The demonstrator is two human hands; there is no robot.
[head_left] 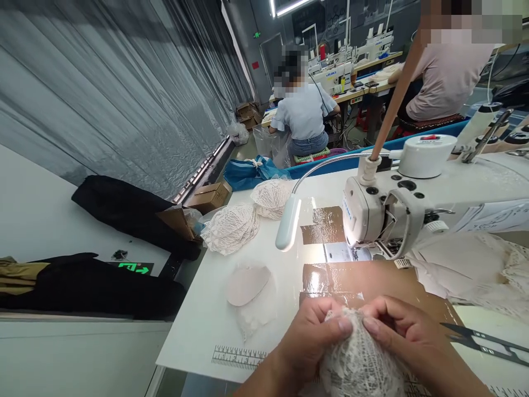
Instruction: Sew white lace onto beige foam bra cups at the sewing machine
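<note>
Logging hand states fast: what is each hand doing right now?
Left hand: closed, pinching the lace piece.
Right hand: closed, pinching the same lace piece.

Both hands on a lace piece at the counter's near edge

Lace piece [359,358] sits between left grip [308,336] and right grip [407,336]; sewing machine [397,209] behind, snips [483,342] right, foam pad [247,284] left, on the counter [206,320].
</note>
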